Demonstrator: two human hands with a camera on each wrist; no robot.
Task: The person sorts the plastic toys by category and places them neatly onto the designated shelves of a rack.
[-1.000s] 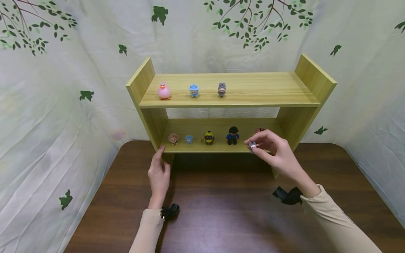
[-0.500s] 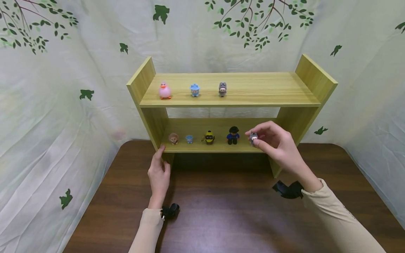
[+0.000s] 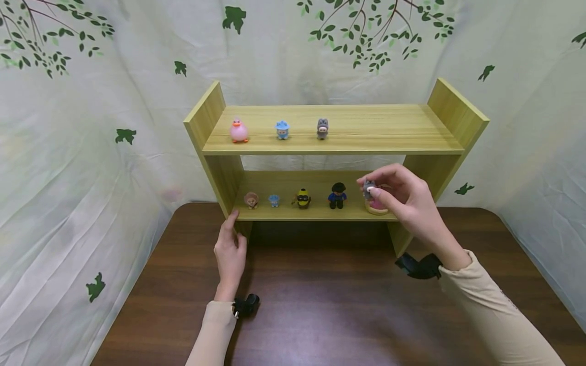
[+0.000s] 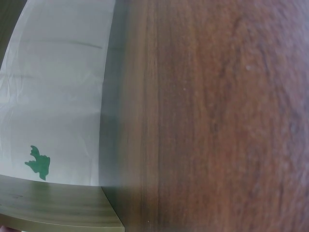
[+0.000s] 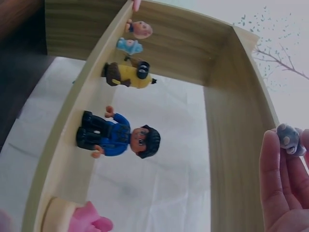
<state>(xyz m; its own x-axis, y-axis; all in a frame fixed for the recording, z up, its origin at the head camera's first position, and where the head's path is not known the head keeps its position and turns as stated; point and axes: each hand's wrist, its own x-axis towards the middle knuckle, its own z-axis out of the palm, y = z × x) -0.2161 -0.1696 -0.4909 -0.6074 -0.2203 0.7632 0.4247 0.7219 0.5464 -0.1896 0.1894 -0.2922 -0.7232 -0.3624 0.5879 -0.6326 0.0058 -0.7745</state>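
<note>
My right hand (image 3: 407, 208) pinches a small grey figurine (image 3: 369, 189) between thumb and fingertips, just in front of the lower shelf's right part. In the right wrist view that grey figurine (image 5: 289, 139) shows at the fingertips. Behind the hand, partly hidden, a pink toy on a pale round base (image 3: 376, 209) stands on the lower board. My left hand (image 3: 231, 256) rests at the lower left corner of the wooden shelf (image 3: 329, 220), its index finger straight against the front edge. The left wrist view shows mostly table, with a shelf piece (image 4: 58, 203) low at left.
On the top board stand a pink duck (image 3: 239, 132), a blue-hatted figurine (image 3: 282, 130) and a grey figurine (image 3: 322, 129). Below are a brown figurine (image 3: 251, 200), a small blue one (image 3: 273, 201), a yellow one (image 3: 303, 199) and a dark-haired toy man (image 3: 337, 196). Brown table (image 3: 311, 305).
My right hand has risen with the grey figurine from the lower board's front edge, drifting slightly right. The pink toy's base has come into view beneath it. My left hand stays in place.
</note>
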